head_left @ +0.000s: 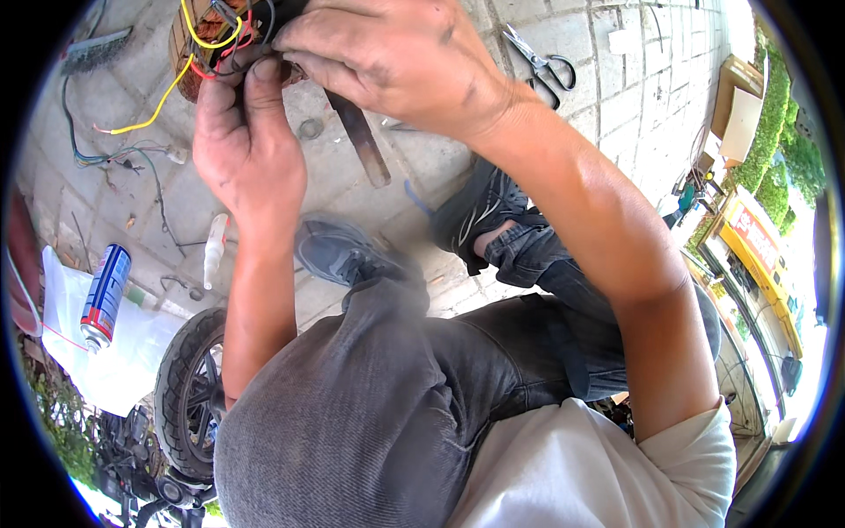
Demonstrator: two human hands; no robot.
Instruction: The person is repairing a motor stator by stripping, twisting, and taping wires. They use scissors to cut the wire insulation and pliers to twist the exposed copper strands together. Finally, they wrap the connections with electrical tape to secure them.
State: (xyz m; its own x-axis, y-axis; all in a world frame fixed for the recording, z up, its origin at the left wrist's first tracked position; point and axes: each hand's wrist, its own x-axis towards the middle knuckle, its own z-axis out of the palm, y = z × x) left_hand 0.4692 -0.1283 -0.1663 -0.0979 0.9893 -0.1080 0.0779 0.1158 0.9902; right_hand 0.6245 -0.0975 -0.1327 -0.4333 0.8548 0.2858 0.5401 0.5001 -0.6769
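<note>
At the top left of the head view, my left hand (251, 145) is closed, thumb and fingers pinching thin red and black wires (249, 40). From the right, my right hand (396, 66) reaches across, its fingertips pressed together against the same bundle. What lies between those fingertips is hidden. A yellow wire (163, 104) loops over the bundle and runs down to a bare copper end. Behind my fingers is a brown, rough-looking block (187, 79), partly covered. A dark flat strip (359, 136) with a brownish end sticks out below my right hand.
Black-handled scissors (541, 66) lie on the paving at upper right. Left of my arm are a wiring harness (132, 157), a white tube (214, 251), a blue spray can (106, 295) on a plastic bag (132, 352), and a wheel (189, 396). A brush (97, 50) lies at far left.
</note>
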